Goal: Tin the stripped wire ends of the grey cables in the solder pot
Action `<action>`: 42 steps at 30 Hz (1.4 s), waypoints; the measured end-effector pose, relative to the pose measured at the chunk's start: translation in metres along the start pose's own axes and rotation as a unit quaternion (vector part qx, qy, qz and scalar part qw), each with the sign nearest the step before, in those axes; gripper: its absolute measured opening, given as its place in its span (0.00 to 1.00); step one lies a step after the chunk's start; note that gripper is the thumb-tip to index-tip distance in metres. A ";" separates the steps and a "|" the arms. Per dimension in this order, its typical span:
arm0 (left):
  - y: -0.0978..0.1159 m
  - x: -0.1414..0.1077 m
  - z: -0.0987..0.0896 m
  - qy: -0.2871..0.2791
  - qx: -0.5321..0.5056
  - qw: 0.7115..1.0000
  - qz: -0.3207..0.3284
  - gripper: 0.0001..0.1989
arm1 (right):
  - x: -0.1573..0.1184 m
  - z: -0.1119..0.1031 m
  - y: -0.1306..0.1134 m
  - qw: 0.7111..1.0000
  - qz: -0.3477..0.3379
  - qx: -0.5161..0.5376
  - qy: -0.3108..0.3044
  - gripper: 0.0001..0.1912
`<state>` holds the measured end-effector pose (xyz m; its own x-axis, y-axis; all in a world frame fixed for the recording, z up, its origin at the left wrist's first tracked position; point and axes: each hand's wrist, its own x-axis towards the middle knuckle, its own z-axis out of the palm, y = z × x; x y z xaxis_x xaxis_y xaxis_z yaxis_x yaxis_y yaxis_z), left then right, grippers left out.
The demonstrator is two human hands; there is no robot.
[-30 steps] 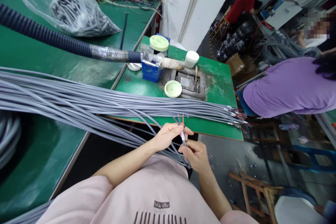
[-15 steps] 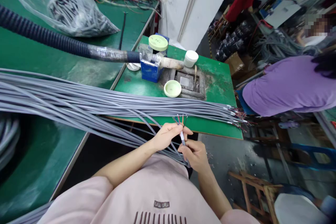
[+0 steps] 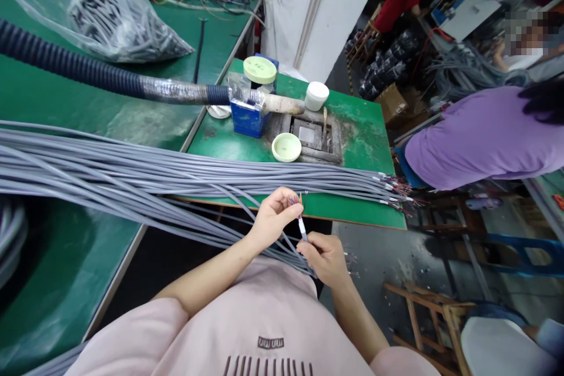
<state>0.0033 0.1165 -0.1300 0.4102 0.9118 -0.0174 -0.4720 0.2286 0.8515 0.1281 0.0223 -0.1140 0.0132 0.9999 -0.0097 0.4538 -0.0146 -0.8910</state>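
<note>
A grey cable (image 3: 302, 231) with a white band near its end stands upright before my chest. My right hand (image 3: 325, 257) is closed round the cable just below that band. Thin coloured wires (image 3: 296, 202) fan out of the cable's top, and my left hand (image 3: 274, 217) pinches them between thumb and curled fingers. Part of the wires is hidden behind the left thumb. Just beyond my hands lies a thick bundle of grey cables (image 3: 247, 175), its stripped ends at the right. More grey cables hang at the bench edge below my left forearm.
On the green bench (image 3: 361, 129) are a solder pot (image 3: 311, 135), a pale green dish (image 3: 286, 147), a white tub (image 3: 316, 96) and a blue box (image 3: 249, 117) with a black hose (image 3: 106, 79) ending over it. A person in purple (image 3: 480, 135) sits at the right.
My left fingers have curled around the wires, which were spread upward before and now are gathered. My right hand keeps its hold on the cable, and the view has shifted slightly.
</note>
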 end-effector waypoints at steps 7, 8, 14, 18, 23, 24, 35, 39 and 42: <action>-0.003 0.001 -0.003 0.002 -0.025 1.000 -0.009 0.10 | 0.001 0.003 0.002 1.000 -0.007 0.004 0.000 0.18; -0.004 0.001 -0.003 0.000 -0.034 0.999 -0.011 0.10 | 0.001 0.003 0.003 1.000 -0.007 0.004 -0.001 0.18; -0.004 0.001 -0.001 -0.002 -0.058 0.998 -0.009 0.09 | 0.001 0.002 0.003 1.000 -0.006 0.005 0.004 0.18; -0.004 0.001 -0.001 -0.003 -0.048 0.999 -0.008 0.08 | 0.001 0.003 0.004 1.000 0.000 0.012 0.007 0.17; -0.003 0.002 0.000 0.002 -0.040 0.999 -0.010 0.09 | 0.000 0.003 0.006 1.000 0.005 0.015 0.007 0.18; -0.003 0.002 0.000 0.002 -0.039 0.999 -0.010 0.10 | 0.000 0.002 0.006 1.000 0.007 0.015 0.006 0.18; 0.005 0.009 -0.013 0.026 0.063 0.998 0.006 0.16 | -0.022 -0.025 0.021 0.996 0.044 -0.001 0.083 0.19; 0.019 0.017 -0.028 0.066 0.214 0.971 0.086 0.12 | -0.063 -0.068 0.054 0.964 0.182 -0.105 0.162 0.23; 0.019 0.026 -0.031 0.004 0.397 0.903 0.166 0.10 | -0.089 -0.089 0.070 0.901 0.317 -0.288 0.069 0.24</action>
<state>-0.0193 0.1548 -0.1308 0.3421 0.8884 0.3060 0.1412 -0.3706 0.9180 0.2381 -0.0686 -0.1351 0.5247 0.7798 -0.3415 0.7025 -0.6232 -0.3436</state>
